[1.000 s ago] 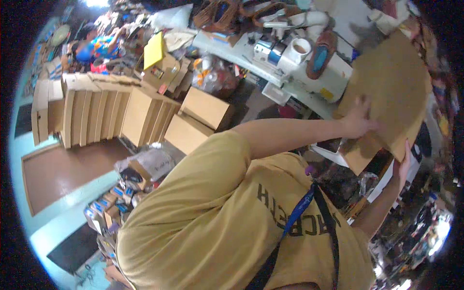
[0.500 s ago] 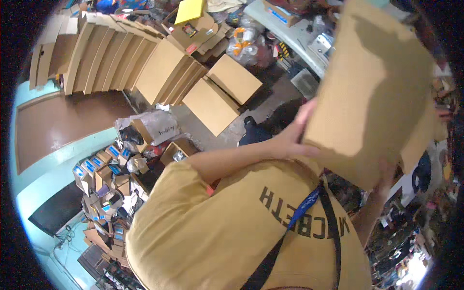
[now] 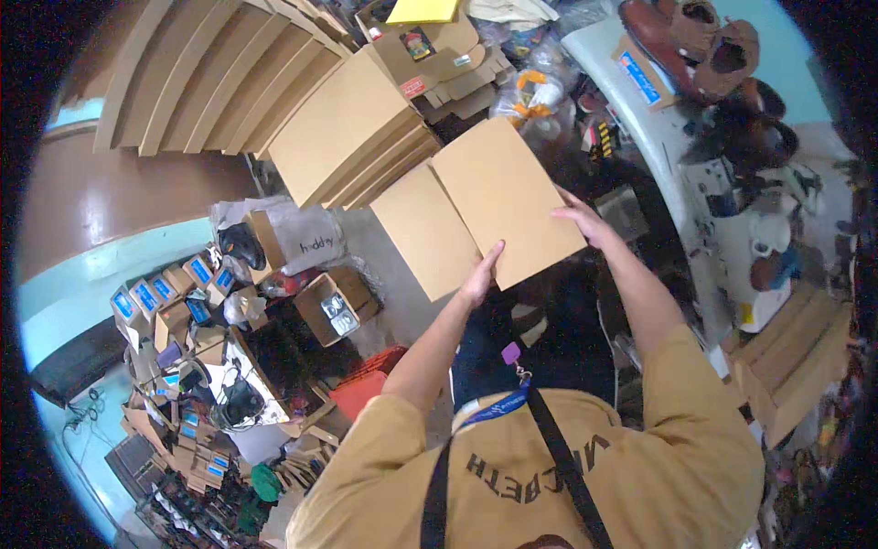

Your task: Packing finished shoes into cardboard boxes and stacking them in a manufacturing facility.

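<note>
— Two hands on one sheet, is that right?

— Yes. The left hand point(image 3: 482, 277) grips the near edge of a flat brown cardboard sheet point(image 3: 477, 217), its fingers point(image 3: 495, 251) laid up on the face of the board. The right hand point(image 3: 585, 222) clasps the right-hand edge, fingers curled over it.

— Where does the sheet sit?

— In the air in front of the person, out past the yellow shirt point(image 3: 549, 467), tilted a little and creased down the middle so it reads as two panels (the left panel looks slightly darker). It touches nothing but the hands.

— And below it?

— The floor point(image 3: 128, 197), brown and shiny at the left. A stack of similar flat boards point(image 3: 352, 128) lies just beyond the sheet, and a row of more boards stands on edge point(image 3: 197, 78) further up, fanned like book spines.

— Anything on the right?

— A white bench point(image 3: 640, 119) curves along that side, with brown shoes point(image 3: 681, 32) at its far end and a white machine point(image 3: 764, 247) nearer the person.

— And the left?

— A small open carton point(image 3: 334, 306) sits near a crumpled grey bag point(image 3: 306, 238), and small blue-and-white boxes point(image 3: 151, 297) line up beside the wall.

— What hangs from the neck?

— A blue lanyard point(image 3: 498, 407) with a purple tag point(image 3: 510, 353), over a dark strap point(image 3: 558, 457) across the shirt.
</note>
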Available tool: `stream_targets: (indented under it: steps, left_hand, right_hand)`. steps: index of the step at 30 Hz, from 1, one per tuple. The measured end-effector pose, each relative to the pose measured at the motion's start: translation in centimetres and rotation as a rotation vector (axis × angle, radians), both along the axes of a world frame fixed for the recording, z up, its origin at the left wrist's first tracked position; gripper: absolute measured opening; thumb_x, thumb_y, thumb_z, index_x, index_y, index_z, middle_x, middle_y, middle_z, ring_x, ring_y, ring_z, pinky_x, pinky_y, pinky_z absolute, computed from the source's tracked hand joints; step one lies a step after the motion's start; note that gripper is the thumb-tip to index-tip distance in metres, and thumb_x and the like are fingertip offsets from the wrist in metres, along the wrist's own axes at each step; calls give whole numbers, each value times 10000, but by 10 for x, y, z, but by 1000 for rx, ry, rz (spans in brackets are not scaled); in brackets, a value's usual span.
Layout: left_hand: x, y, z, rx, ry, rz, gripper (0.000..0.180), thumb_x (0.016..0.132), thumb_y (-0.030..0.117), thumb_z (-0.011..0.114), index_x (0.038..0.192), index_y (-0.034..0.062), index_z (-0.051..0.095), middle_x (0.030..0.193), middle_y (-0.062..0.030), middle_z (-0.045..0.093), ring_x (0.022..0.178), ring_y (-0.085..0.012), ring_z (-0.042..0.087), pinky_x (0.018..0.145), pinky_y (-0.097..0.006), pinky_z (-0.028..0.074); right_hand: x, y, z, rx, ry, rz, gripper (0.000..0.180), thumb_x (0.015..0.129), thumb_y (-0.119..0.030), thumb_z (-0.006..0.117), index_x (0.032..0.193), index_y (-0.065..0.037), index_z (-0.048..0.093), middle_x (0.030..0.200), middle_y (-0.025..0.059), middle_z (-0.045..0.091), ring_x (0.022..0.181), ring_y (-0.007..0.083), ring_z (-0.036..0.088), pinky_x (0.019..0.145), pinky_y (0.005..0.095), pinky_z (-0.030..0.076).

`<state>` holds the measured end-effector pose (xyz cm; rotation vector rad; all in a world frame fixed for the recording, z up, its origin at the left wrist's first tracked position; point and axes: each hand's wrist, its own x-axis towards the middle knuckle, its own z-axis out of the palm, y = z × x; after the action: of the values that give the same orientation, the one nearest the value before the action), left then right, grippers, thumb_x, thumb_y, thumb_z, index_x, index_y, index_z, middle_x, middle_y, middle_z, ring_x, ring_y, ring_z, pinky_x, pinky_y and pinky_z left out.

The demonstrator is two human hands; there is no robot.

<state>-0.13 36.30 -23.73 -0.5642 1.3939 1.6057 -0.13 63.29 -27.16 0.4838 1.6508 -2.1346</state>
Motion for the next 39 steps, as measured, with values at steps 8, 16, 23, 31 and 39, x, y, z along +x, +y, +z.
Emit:
stream_targets:
  steps: [8, 16, 23, 31, 39]
  left_hand:
    - [-37, -8, -55, -931, 1023, -935, 694, 908, 364, 600, 1502, 191, 285, 1514, -259, 223, 1393, -453, 215, 1094, -524, 302]
    - [-64, -21, -129, -908, 961, -1487, 911, 859, 484, 611, 1536, 130, 115, 1577, -193, 139, 1441, -429, 120, 1099, -571, 297]
    - [-127, 2, -131, -487, 452, -1495, 744, 859, 491, 639, 1347, -49, 484, 1356, -244, 514, 1311, -329, 442, 1091, -402, 330]
    - [-49, 78, -20, -59, 614, -1288, 506, 933, 347, 612, 1252, -44, 567, 1195, -144, 637, 1158, -203, 557, 1004, -311, 409]
    - [37, 148, 69, 118, 403, -1430, 414, 953, 296, 579, 1250, 8, 590, 1141, -71, 646, 1037, -155, 571, 913, -281, 429]
  right_hand:
    - [-58, -28, -104, 488, -161, 231, 869, 802, -140, 706, 1524, -137, 223, 1451, 135, 447, 1237, 216, 520, 1000, 347, 430]
    - [72, -44, -86, 929, 267, -27, 690, 785, -450, 694, 1333, -76, 501, 1277, 222, 523, 1143, 382, 522, 988, 469, 422]
    - [371, 29, -26, 592, -517, -315, 536, 883, -479, 612, 1187, -39, 634, 1176, 174, 641, 1078, 320, 605, 944, 408, 457]
    - [514, 140, 183, 466, 158, -2134, 481, 981, -458, 468, 1243, -61, 543, 1169, 62, 564, 1085, 182, 540, 898, 359, 453]
    - [582, 252, 189, 861, -332, -1665, 541, 853, -443, 690, 1239, -94, 542, 1118, 25, 577, 999, 149, 551, 864, 343, 441]
